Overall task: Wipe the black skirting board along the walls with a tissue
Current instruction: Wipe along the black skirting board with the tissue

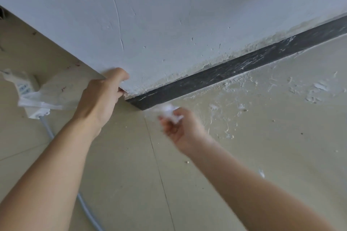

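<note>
Black skirting board [234, 69] at wall foot, white-streaked, crumpled white tissue [169, 111] near its end

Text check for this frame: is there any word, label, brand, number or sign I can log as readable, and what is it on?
No text can be read.
Blue print on the white power strip, partly under a plastic bag: too blurred to read.
On the wall, black skirting board and tissue: no print visible.
</note>
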